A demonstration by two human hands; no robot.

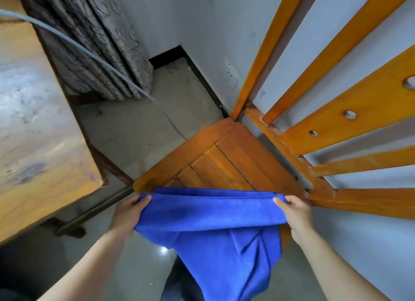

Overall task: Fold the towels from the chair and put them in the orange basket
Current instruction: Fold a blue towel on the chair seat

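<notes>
Towel (208,213), blue, soft and light by the look of it, sagging between two grips and drooping in loose folds past the front edge of the chair (224,152). No stiffness to count on, so best taken at the top corners and pulled taut. Left hand (129,213) pinching the left corner, thumb on top, rest tucked beneath the cloth. Right hand (294,213) clamped likewise on the right corner, thumb over the doubled hem.
</notes>
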